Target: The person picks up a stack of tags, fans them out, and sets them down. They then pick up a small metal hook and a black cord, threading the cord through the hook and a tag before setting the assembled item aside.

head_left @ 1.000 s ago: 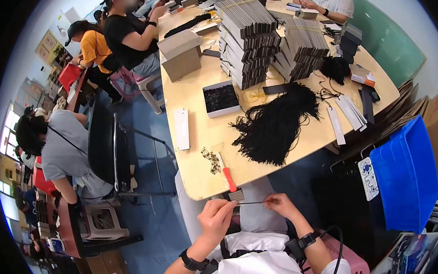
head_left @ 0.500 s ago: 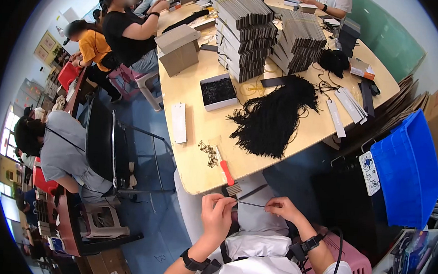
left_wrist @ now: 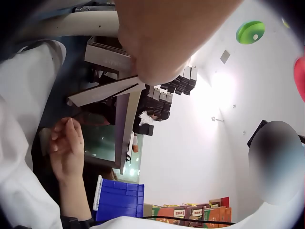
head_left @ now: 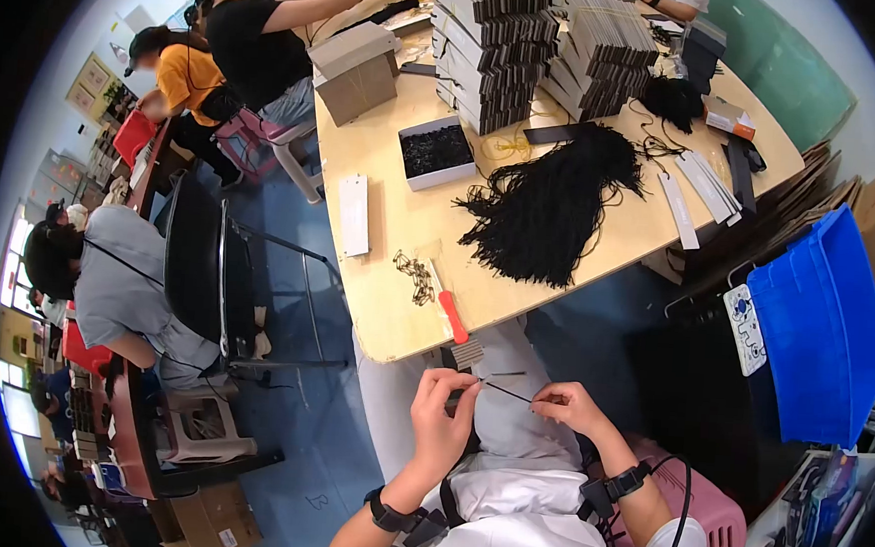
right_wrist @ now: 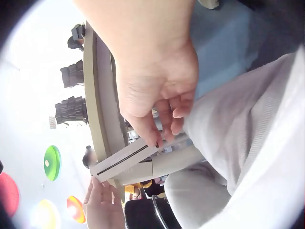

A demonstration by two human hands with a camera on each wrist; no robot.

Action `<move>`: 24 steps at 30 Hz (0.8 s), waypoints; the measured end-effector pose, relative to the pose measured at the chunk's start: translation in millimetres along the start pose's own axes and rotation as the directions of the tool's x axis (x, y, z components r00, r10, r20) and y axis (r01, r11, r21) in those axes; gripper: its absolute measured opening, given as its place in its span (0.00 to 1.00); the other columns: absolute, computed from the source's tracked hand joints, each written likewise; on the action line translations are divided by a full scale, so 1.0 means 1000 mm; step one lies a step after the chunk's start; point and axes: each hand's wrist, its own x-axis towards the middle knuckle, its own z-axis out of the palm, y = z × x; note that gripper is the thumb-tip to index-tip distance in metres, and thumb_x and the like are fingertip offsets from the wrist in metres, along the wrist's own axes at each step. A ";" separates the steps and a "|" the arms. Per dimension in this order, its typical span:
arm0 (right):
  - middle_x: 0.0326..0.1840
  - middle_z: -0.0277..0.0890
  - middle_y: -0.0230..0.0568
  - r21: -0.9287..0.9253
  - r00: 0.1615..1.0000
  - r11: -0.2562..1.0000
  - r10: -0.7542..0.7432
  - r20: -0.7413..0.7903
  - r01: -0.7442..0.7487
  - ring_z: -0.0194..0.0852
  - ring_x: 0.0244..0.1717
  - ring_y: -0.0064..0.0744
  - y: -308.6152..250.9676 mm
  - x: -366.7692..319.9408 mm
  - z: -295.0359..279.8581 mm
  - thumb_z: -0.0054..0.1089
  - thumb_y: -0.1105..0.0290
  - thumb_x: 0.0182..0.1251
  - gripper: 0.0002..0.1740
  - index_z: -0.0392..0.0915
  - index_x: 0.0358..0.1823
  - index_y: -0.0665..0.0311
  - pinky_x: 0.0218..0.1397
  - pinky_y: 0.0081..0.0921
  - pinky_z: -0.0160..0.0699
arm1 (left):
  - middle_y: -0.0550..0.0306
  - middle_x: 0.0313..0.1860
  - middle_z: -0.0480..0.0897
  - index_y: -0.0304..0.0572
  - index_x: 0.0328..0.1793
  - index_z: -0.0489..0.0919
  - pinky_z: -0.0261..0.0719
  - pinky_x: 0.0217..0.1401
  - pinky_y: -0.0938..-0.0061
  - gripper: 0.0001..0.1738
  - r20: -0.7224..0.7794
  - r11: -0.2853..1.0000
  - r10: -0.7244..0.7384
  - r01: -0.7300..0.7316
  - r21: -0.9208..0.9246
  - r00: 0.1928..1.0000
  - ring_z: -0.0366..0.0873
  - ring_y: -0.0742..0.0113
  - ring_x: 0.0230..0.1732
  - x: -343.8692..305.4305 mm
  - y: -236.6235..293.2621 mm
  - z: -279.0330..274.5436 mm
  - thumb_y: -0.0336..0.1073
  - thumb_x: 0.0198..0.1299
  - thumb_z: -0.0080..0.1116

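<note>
Between my hands is a pale, printed card strip, seen nearly edge-on in the head view. My left hand pinches its far end, thumb against forefinger. A thin black cord stretches from that end toward my right hand, whose thumb and forefinger pinch the cord's other end. In the right wrist view the cord runs along the face of the strip, and my right fingertips overlap the strip's near end. Both hands are above my lap, just off the table edge. A grey ridged bundle lies near my left hand.
On the table lie a red-handled tool, small brass-coloured pieces, a white card strip and a pile of black cords. Behind stand a box of black bits and tall card stacks. A blue bin is at right.
The cord was nearly level between my hands and now slopes down toward the right one. The card strip's visible edge has turned. A person in black at the table now stretches an arm forward.
</note>
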 end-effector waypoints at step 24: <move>0.31 0.76 0.34 -0.641 0.525 0.397 -0.851 0.011 0.657 0.77 0.28 0.27 -0.124 -0.020 0.060 0.69 0.80 0.53 0.08 0.80 0.34 0.64 0.27 0.23 0.74 | 0.50 0.47 0.80 0.32 0.38 0.79 0.81 0.48 0.78 0.05 0.353 0.869 -0.101 0.255 -0.424 0.930 0.80 0.71 0.46 -0.010 0.022 -0.018 0.21 0.57 0.63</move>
